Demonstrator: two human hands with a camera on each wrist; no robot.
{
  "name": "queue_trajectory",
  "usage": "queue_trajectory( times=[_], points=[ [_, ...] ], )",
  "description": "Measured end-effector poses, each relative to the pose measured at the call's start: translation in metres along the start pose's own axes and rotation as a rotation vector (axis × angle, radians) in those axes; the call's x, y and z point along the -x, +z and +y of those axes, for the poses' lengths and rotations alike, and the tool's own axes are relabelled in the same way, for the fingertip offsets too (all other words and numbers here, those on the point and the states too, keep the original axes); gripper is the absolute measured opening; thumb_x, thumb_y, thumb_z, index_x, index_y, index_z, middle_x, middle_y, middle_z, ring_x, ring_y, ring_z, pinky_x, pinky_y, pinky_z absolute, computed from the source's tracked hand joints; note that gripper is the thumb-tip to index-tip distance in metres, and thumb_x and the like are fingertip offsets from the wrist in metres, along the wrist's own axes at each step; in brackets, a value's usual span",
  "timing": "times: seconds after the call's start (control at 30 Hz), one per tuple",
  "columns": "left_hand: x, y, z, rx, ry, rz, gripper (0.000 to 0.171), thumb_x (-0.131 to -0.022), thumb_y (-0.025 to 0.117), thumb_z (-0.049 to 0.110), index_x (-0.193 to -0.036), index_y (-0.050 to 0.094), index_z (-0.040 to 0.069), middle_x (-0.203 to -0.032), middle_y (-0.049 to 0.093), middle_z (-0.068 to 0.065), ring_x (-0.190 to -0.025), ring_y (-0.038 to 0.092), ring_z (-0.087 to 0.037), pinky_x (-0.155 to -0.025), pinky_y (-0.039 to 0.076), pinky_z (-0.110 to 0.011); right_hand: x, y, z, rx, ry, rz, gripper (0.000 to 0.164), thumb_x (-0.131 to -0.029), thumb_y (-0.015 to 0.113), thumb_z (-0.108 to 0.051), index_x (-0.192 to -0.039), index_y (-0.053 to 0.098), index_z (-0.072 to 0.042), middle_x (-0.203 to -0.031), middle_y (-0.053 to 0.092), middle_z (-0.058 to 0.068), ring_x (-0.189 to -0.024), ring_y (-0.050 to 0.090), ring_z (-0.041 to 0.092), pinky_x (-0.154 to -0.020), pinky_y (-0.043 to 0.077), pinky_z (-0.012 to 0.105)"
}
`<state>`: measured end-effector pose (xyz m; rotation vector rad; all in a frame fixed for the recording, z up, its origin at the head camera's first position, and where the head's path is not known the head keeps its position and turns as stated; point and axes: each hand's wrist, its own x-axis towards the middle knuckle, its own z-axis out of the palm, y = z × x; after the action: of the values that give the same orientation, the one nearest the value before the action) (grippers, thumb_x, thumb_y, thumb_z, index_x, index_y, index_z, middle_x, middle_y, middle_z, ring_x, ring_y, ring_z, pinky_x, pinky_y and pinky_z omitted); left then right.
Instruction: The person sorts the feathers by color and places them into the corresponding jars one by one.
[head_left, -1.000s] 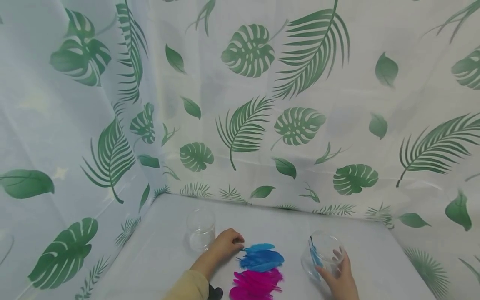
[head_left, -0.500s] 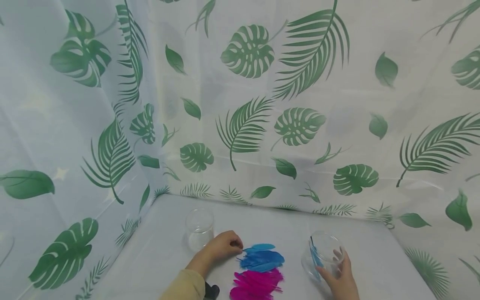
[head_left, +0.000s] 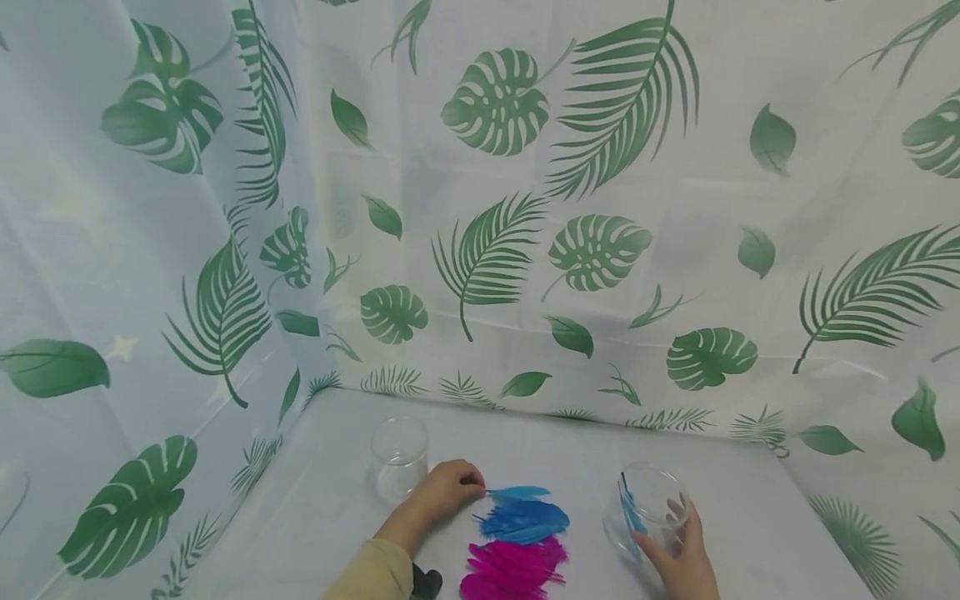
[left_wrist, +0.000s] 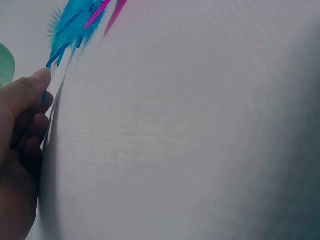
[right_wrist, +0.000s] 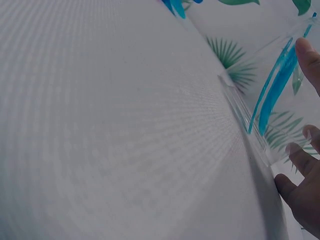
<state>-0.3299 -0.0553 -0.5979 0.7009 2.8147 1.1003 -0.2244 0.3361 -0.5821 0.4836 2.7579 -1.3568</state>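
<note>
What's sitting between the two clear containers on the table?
In the head view, the left hand and blue feathers lie between them, with pink feathers lower in the picture.

The left hand (left_wrist: 24, 120) pinches a blue feather (left_wrist: 70, 30) by its quill. Pink feathers (left_wrist: 117, 16) and white tabletop (left_wrist: 165, 125) lie on its near side.

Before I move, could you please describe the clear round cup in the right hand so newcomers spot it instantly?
On the white tabletop lie blue feathers and magenta feathers. To their right, the right hand grips the clear round cup. Unlike the other clear cup to the left, it has at least one blue feather inside.
</note>
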Motion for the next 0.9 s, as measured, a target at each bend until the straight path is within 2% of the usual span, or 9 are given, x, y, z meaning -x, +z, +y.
queue_trajectory(
  times=[0.3, 0.5, 0.67, 0.9],
  points=[
    [-0.006, 0.0, 0.001, 0.073, -0.11, 0.021, 0.007, -0.092, 0.067, 0.037, -0.089, 0.069, 0.032, -0.088, 0.065, 0.018, -0.087, 0.058, -0.003, -0.084, 0.052, -0.033, -0.002, -0.001, -0.001, 0.005, 0.015, 0.0, 0.131, -0.078, 0.068, -0.069, -0.154, -0.024, -0.015, -0.163, 0.006, 0.025, -0.141, 0.016, 0.058, -0.112, 0.022, 0.07],
    [-0.012, -0.001, 0.005, 0.149, -0.112, 0.022, 0.008, -0.092, 0.068, 0.037, -0.091, 0.071, 0.029, -0.087, 0.066, 0.015, -0.083, 0.057, -0.005, -0.077, 0.05, -0.028, 0.0, -0.001, -0.001, -0.013, 0.018, -0.015, 0.132, -0.078, 0.07, -0.067, -0.154, -0.024, -0.015, -0.163, 0.006, 0.025, -0.142, 0.014, 0.057, -0.113, 0.021, 0.069],
    [-0.022, -0.008, 0.022, 0.178, -0.109, 0.024, 0.01, -0.092, 0.068, 0.039, -0.092, 0.071, 0.029, -0.087, 0.066, 0.015, -0.081, 0.057, -0.005, -0.074, 0.05, -0.025, 0.0, 0.0, 0.001, -0.009, 0.009, -0.009, 0.132, -0.078, 0.07, -0.067, -0.154, -0.024, -0.014, -0.163, 0.006, 0.026, -0.142, 0.015, 0.057, -0.114, 0.022, 0.067],
    [-0.042, -0.031, 0.058, 0.188, -0.067, 0.025, 0.012, -0.092, 0.068, 0.04, -0.093, 0.071, 0.029, -0.089, 0.067, 0.013, -0.084, 0.058, -0.005, -0.075, 0.051, -0.026, 0.0, -0.001, 0.0, -0.008, 0.01, -0.011, 0.132, -0.078, 0.069, -0.067, -0.154, -0.024, -0.014, -0.163, 0.004, 0.025, -0.142, 0.014, 0.058, -0.114, 0.022, 0.068]
  ],
)
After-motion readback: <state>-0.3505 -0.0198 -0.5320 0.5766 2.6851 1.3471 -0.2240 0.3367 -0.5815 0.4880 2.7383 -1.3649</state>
